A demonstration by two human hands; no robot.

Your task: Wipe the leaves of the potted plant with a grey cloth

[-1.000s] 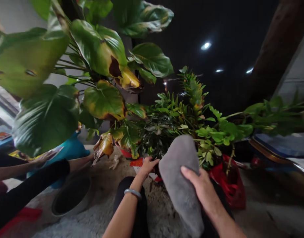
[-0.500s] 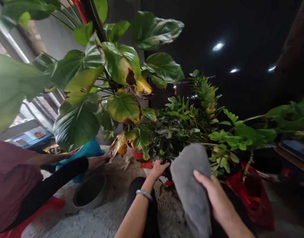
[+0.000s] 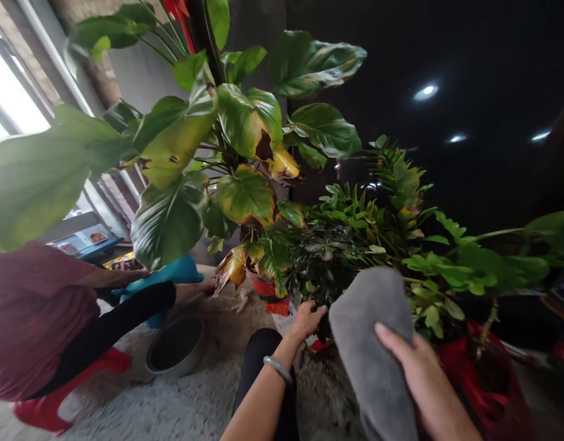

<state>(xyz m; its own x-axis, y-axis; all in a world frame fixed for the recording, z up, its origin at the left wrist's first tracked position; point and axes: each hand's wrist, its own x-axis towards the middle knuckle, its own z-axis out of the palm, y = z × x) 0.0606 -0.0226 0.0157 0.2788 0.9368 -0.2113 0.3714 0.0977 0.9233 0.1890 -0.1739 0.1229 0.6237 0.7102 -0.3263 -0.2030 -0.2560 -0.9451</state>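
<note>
A grey cloth (image 3: 371,343) with a soft nap hangs over the front of my right hand (image 3: 413,367), which is closed on it with the thumb on top. My left hand (image 3: 308,320), with a bracelet (image 3: 278,369) on its wrist, reaches to the lower edge of a dark-leaved potted plant (image 3: 325,248). Its fingers are bent together at the leaves, and what they hold, if anything, is hidden. The cloth is just right of this hand and covers part of the foliage. Beneath the left hand lies a printed paper with red parts (image 3: 284,315).
A tall plant with browning leaves (image 3: 247,196) rises at left centre. At left, another person (image 3: 47,306) sits on a red stool (image 3: 98,367) beside a grey bucket (image 3: 176,349) and a teal object (image 3: 171,275). A plant in a red bag (image 3: 488,392) stands at right.
The view has turned slightly left, so the plants and the other person appear farther right. Both hands keep nearly the same pose, the right one still holding the cloth.
</note>
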